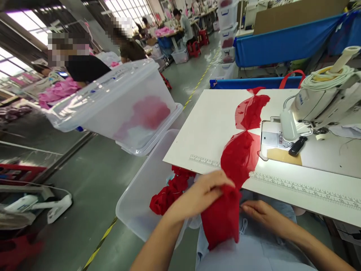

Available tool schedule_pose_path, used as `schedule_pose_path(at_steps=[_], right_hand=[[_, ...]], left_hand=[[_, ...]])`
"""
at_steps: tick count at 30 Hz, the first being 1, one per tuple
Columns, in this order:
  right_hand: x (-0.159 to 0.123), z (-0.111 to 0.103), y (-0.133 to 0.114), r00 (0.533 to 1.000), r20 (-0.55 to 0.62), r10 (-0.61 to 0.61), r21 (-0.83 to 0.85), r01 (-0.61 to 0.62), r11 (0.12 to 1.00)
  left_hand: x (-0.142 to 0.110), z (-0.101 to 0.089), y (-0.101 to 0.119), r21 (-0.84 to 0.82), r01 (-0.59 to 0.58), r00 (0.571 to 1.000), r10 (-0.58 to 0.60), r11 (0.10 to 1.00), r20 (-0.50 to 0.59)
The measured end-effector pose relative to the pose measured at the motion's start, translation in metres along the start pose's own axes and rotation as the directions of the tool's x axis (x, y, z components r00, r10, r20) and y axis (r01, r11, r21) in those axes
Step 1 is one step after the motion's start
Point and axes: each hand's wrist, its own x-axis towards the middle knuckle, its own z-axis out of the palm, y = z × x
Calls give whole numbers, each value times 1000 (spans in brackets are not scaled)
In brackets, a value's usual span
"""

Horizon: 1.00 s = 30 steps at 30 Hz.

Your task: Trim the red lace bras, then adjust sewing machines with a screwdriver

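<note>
A chain of red fabric pieces (238, 158) runs down the white sewing table (194, 124) and over its front edge. My left hand (210, 190) is closed around the fabric just below that edge, and a red flap hangs beneath it over my lap. My right hand (256, 212) is beside the fabric's right side, under the table edge, with its fingers stretched loosely toward the cloth. Whether its fingertips touch the cloth is unclear. To the right stands a sewing machine (318, 101), with a small black-handled tool (298, 146) on its bed.
An open clear plastic bin (135, 199) at my left holds crumpled red fabric (172, 190). Above it sits a lidded clear box (141, 113) with reddish contents. A blue cloth trough (284, 45) spans behind the table. People work at other tables in the background.
</note>
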Motion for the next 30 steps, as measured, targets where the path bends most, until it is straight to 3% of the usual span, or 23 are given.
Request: schedule_pose_path(at_steps=[2,4,7,10,12,15,18,20,22,25,30], right_hand=[[-9,-5,-8,996,86,9,-136,2,991],[-16,-6,-19,991,132,24,-244,9,970],[-26,-7,-33,996,88,16,-333,14,943],[-38,-17,-46,999,53,11,-298,5,955],[-47,-28,-53,995,95,-5,-212,25,977],[-52,-42,-56,990,112,-81,-19,84,996],[-43,-40,-44,997,-48,-56,139,62,988],[-29,-29,-34,995,-91,29,192,-11,981],[-14,-16,-25,993,-48,106,232,-92,968],[6,1,-18,986,27,163,295,-163,942],[24,8,-18,983,97,155,329,-178,927]], left_hand=[[49,-11,12,132,-87,970,114,987,-216],[104,-10,11,267,-91,943,169,959,-287],[168,6,-6,468,206,936,-34,859,-349],[182,21,-24,537,368,886,-110,759,-451],[162,27,-30,551,324,901,-72,769,-429],[101,32,-36,513,231,949,-73,827,-308],[25,38,-43,190,184,968,-145,964,-204],[-20,42,-50,-4,220,958,-217,975,-190],[-54,47,-57,-59,277,932,-283,959,-225],[-83,57,-68,-39,298,910,-297,954,-289],[-95,70,-74,3,264,923,-252,965,-291]])
